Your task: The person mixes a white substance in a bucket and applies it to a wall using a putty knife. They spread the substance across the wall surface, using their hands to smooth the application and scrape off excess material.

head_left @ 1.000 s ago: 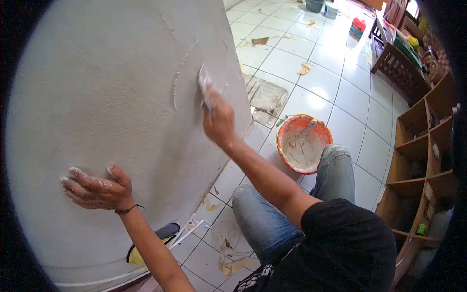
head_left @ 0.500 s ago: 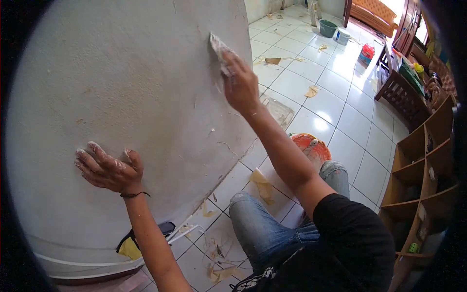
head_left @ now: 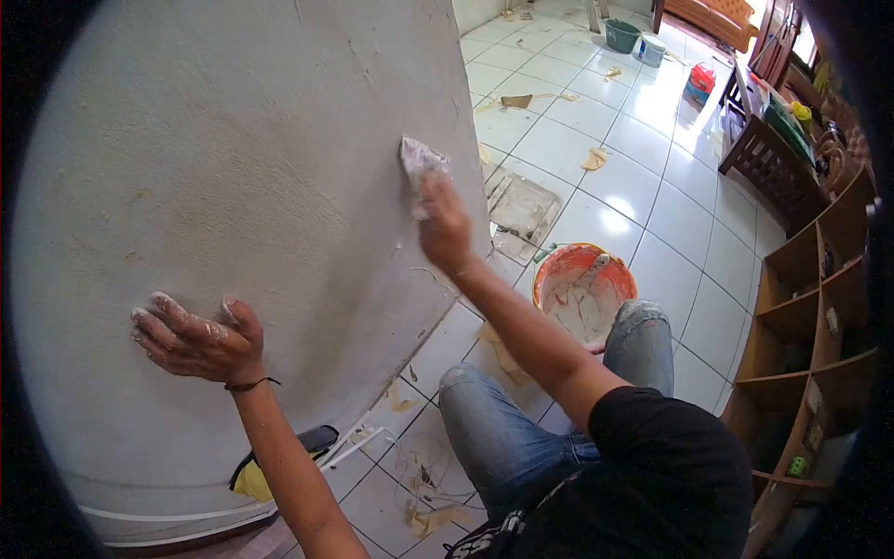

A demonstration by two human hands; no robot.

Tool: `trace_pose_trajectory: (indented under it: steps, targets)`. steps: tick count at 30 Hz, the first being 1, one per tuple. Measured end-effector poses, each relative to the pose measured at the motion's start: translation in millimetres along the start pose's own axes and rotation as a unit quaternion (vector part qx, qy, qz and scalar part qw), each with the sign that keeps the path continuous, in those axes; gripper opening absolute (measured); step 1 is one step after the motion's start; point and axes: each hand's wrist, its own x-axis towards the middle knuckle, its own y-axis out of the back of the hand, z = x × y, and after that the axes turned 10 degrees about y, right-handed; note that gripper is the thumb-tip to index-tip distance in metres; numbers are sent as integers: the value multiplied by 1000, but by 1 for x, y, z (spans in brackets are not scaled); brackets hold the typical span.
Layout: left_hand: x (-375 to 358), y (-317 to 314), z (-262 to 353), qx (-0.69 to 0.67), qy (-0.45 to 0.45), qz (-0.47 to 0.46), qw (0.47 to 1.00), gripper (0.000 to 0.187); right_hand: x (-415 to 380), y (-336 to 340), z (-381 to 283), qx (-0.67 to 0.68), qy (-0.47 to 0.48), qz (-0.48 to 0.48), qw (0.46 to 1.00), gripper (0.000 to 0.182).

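Observation:
My right hand (head_left: 443, 219) grips a putty-smeared scraper (head_left: 421, 163), whose blade lies against the grey wall (head_left: 251, 186) near its right edge; the fingers are slightly blurred. Lower left, my left hand (head_left: 200, 343) rests on the same wall with fingers apart and holds nothing. White paste coats its fingertips, and a dark band circles the wrist. Below my right forearm, between wall and knee, stands an orange bucket (head_left: 587, 293) with whitish paste and a tool leaning inside.
A wooden shelf (head_left: 787, 321) stands at right. Paper scraps (head_left: 596, 158) litter the tiled floor (head_left: 624, 177). Farther back are a green tub (head_left: 622, 35), a white pail (head_left: 651, 50) and a red bucket (head_left: 700, 82). White strips (head_left: 349, 450) lie near my left forearm.
My right hand and the scraper have moved down along the wall. The view has shifted slightly, and more of the orange bucket shows. My left hand stays on the wall, slightly lower in view.

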Motion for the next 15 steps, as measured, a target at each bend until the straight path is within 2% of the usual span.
trace_pose_trajectory:
  steps: [4,5,7,8,10,11,12,13,14,15]
  targets:
    - [4,1,-1,-1,-18,6,1000,73,-67,-31,-46,7,-27,-84,996,44]
    - [3,1,-1,-2,-12,0,1000,73,-77,-23,-57,9,-30,-85,996,44]
    - [1,4,2,-7,-7,-12,1000,73,-94,4,-66,63,0,-172,983,36]
    - [3,4,5,-9,-3,-3,1000,71,-102,10,-52,61,3,-171,983,36]
    - [6,4,6,-9,2,8,1000,69,-123,20,-16,150,-43,-115,981,30]
    - [6,5,6,-12,2,5,1000,69,-81,40,-15,56,-132,-134,981,28]
    - [5,6,6,-14,4,3,1000,69,-43,48,-3,46,-100,-31,993,29]
    - [5,6,6,-12,4,1,1000,69,-6,57,12,77,-119,-19,990,31]
    - [6,5,5,-14,0,5,1000,70,20,62,18,110,-214,-34,970,36]
    - [6,4,5,-17,-5,9,1000,70,43,59,30,117,-177,-28,977,38]
